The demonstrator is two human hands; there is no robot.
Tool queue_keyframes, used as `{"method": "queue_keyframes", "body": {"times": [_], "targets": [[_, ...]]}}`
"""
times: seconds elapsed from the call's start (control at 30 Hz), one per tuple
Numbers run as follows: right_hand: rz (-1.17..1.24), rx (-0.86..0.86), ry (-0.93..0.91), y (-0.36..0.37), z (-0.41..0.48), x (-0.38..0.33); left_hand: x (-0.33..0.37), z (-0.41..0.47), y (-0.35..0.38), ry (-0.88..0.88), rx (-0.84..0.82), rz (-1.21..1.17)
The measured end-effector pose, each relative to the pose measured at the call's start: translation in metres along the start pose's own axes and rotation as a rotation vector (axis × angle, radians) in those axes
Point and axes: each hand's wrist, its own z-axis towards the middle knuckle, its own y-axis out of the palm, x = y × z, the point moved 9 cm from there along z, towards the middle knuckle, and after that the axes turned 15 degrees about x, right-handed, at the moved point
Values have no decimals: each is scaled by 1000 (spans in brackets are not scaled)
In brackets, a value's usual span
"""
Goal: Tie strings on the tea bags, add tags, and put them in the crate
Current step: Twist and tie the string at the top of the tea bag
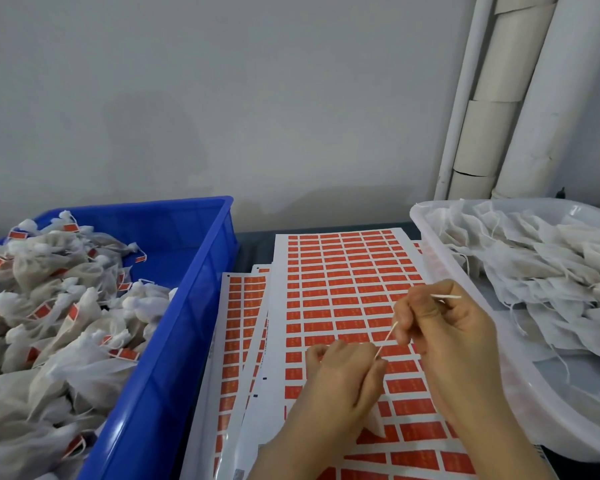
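My left hand [343, 372] is curled around a white tea bag [374, 422], of which only a corner shows below the palm. A thin white string [387, 337] runs taut from that hand up to my right hand [444, 327], which pinches it; a loose end [447, 296] sticks out to the right of the fingers. Both hands hover over the sheets of red tags [343, 282]. The blue crate [194, 306] at the left holds several tied tea bags with red tags [56, 306].
A white plastic tub [465, 289] at the right holds a pile of untied tea bags [541, 265] with loose strings. More tag sheets [236, 341] lie under the top one. A grey wall and white pipes [499, 98] stand behind the table.
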Motion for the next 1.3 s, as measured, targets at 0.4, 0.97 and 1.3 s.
{"method": "queue_keyframes", "body": {"times": [0.4,0.97,1.3], "targets": [[-70,-187,-129,22,-19,-19,-11,-30,6,-951,-341,-1236],[-217,-190,72,12,-4,12,-26,-27,1,-1168,-253,-1642],[-334,-576,196,50,-40,54,-17,-36,-2,-862,-530,-1035]]}}
